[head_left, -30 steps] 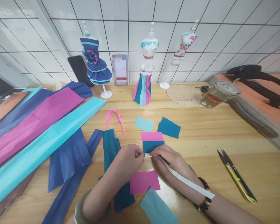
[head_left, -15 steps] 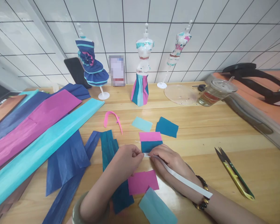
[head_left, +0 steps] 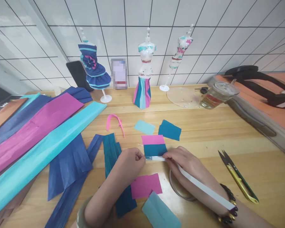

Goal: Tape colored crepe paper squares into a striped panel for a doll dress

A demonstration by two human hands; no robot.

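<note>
In the middle of the table lies a pink crepe-paper piece (head_left: 153, 139) joined along its lower edge to a teal piece (head_left: 155, 150). A narrow white tape strip (head_left: 158, 158) runs along the teal piece's near edge. My left hand (head_left: 131, 161) pinches at the strip's left end, its fingertips closed. My right hand (head_left: 187, 163) has thumb and index finger closed on the strip at the teal piece's right corner. From there the strip's long tail passes over my right wrist. Below my hands are a magenta piece (head_left: 146, 186) and a light blue piece (head_left: 161, 210).
Folded crepe paper (head_left: 49, 148) covers the left side. Thread snips (head_left: 237, 177) lie at right. Three small dress forms, the middle one in a striped skirt (head_left: 142, 93), stand along the wall. A lidded cup (head_left: 216, 95) stands at back right. A ring (head_left: 174, 186) lies under my right forearm.
My right hand has slid to the right along the teal piece's near edge, with more of the tape strip now showing between my hands. My left hand has stayed nearly in place.
</note>
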